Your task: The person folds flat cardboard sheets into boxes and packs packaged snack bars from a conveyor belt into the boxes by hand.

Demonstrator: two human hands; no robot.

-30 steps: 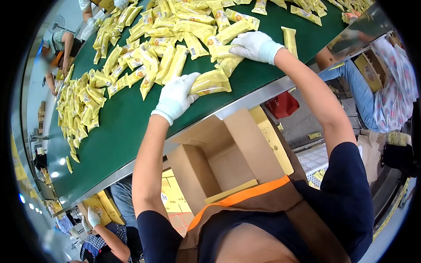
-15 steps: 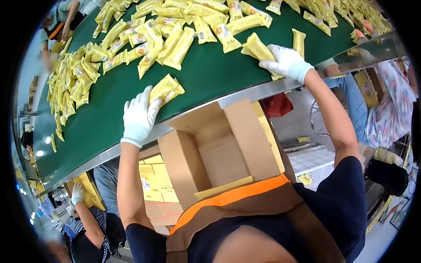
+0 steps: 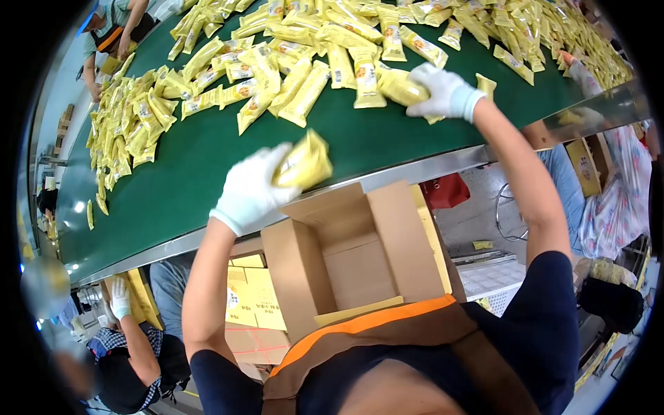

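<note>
My left hand (image 3: 257, 183), in a white glove, is closed around yellow snack packets (image 3: 306, 163) near the belt's front edge; how many it grips I cannot tell. My gloved right hand (image 3: 443, 93) has its fingers wrapped over the end of another yellow packet (image 3: 400, 84) lying on the green conveyor belt (image 3: 387, 138). Below the hands, in front of my body, stands a cardboard box (image 3: 356, 270) with its flaps spread. Its inner floor shows bare cardboard.
Yellow packets (image 3: 318, 41) lie heaped along the far side of the belt, with another pile (image 3: 131, 131) at left. A metal rail (image 3: 443, 164) borders the belt. Co-workers stand at both sides; one gloved hand (image 3: 120, 297) shows lower left. Yellow cartons (image 3: 256, 297) stand below.
My left hand has moved right and lifted its packets toward the box. My right hand has shifted slightly left with its fingers on a packet. The view has shifted a little.
</note>
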